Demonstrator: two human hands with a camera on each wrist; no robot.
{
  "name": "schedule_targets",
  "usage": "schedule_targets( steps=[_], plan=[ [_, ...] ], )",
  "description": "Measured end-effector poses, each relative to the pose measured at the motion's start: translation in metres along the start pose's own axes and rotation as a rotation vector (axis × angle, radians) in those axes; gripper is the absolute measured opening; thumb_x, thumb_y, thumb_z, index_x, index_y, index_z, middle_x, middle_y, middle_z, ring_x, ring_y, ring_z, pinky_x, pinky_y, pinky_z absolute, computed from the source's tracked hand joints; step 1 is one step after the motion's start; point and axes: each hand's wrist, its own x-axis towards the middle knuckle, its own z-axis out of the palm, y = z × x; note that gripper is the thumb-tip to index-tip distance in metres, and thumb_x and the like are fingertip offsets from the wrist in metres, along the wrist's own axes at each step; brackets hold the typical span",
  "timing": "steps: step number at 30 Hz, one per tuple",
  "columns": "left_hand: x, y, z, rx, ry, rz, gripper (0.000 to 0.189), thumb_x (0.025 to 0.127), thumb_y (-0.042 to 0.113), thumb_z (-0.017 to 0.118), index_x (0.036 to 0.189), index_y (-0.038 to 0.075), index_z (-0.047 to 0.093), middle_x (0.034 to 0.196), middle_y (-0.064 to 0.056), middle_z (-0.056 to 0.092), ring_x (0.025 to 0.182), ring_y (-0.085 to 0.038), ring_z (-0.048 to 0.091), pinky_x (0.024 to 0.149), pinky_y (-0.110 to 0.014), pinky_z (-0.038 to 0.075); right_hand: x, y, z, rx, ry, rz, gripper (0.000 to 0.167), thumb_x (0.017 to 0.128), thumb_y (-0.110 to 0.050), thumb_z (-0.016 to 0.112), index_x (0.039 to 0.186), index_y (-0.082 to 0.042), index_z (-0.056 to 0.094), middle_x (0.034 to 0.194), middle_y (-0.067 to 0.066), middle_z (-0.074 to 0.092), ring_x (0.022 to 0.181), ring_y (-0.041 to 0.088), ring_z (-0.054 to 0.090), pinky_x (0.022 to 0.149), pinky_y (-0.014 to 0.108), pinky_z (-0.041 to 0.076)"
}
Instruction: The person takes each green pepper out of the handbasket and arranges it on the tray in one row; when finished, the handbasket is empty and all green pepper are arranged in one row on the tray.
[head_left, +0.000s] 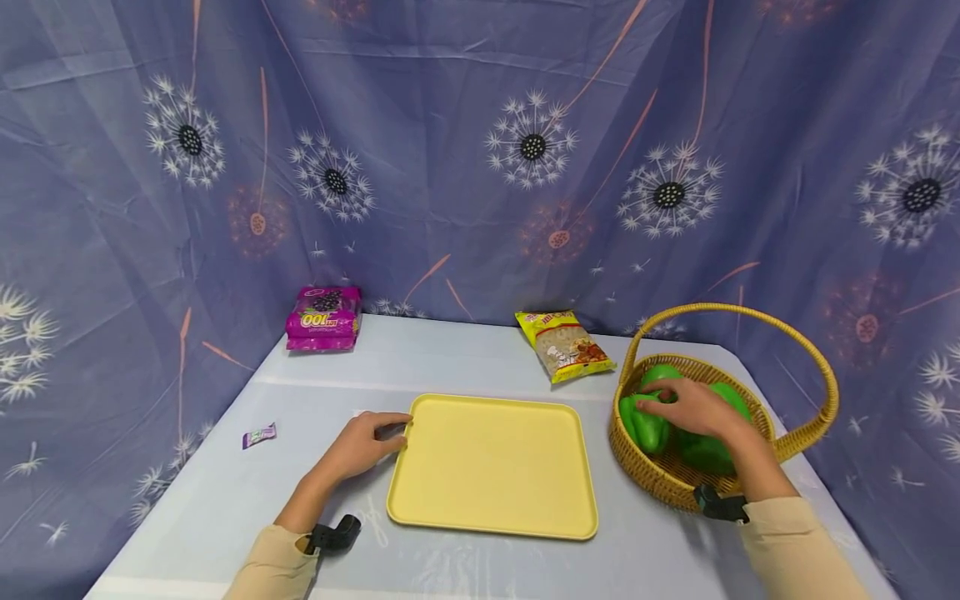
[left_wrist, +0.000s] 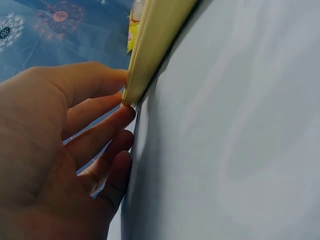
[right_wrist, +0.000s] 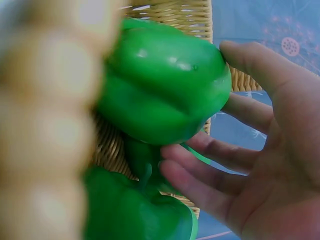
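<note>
My right hand (head_left: pixel 693 406) reaches into a round wicker basket (head_left: pixel 637 467) on the right side of the table. Its thumb and fingers curve about a green bell pepper (right_wrist: pixel 167 82), with part of the index finger hidden behind it. More green bell peppers (head_left: pixel 708 450) lie in the same basket, and one bell pepper (right_wrist: pixel 135 207) shows lower in the right wrist view. At the table's middle a pale yellow rectangular tray (head_left: pixel 495 467) lies flat. The fingertips of my left hand (head_left: pixel 360 447) touch its left edge, thumb and index finger apart.
A purple package (head_left: pixel 325 318) stands at the back left. A yellow snack bag (head_left: pixel 564 346) lies behind the tray. On the left is a small purple wrapped candy (head_left: pixel 258 436). The basket's tall handle (head_left: pixel 750 310) arches over its right side. Patterned blue cloth (head_left: pixel 450 167) hangs round the table.
</note>
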Motion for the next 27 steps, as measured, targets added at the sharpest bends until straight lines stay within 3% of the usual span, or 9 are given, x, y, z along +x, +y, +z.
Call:
schedule_targets(
  steps=[5,11,17,27],
  plan=[
    [-0.002,0.000,0.001,-0.016,0.004,-0.034,0.037,0.086,0.022,0.073,0.122,0.017,0.068,0.121,0.001,0.064,0.120,-0.026,0.053,0.100,-0.049,0.041,-0.001,0.000,0.001,0.023,0.008,0.011,0.059,0.089,-0.053,0.062,0.122,-0.004,0.063,0.116,0.019,0.060,0.102,0.038,0.058,0.074,0.049,0.051],
    [-0.004,-0.001,0.004,-0.019,0.024,-0.040,0.036,0.086,0.021,0.072,0.122,0.017,0.069,0.120,0.002,0.064,0.120,-0.028,0.053,0.100,-0.049,0.040,-0.006,-0.001,0.000,0.078,0.045,-0.006,0.051,0.087,-0.049,0.067,0.117,-0.008,0.066,0.115,0.017,0.061,0.100,0.036,0.060,0.073,0.047,0.052],
    [-0.003,0.001,0.004,0.008,0.035,-0.029,0.036,0.086,0.022,0.072,0.122,0.018,0.068,0.121,0.003,0.064,0.119,-0.027,0.052,0.100,-0.049,0.040,-0.015,0.000,-0.005,0.131,0.129,-0.029,0.047,0.086,-0.045,0.070,0.118,-0.009,0.066,0.118,0.019,0.060,0.101,0.037,0.061,0.070,0.043,0.054],
    [-0.003,-0.004,0.006,0.040,0.055,-0.020,0.036,0.086,0.022,0.072,0.121,0.019,0.069,0.119,0.003,0.064,0.114,-0.026,0.055,0.095,-0.048,0.043,-0.020,-0.010,-0.015,0.135,0.247,-0.081,0.046,0.086,-0.047,0.069,0.120,-0.016,0.064,0.132,0.013,0.052,0.109,0.037,0.057,0.079,0.052,0.053]
  ],
)
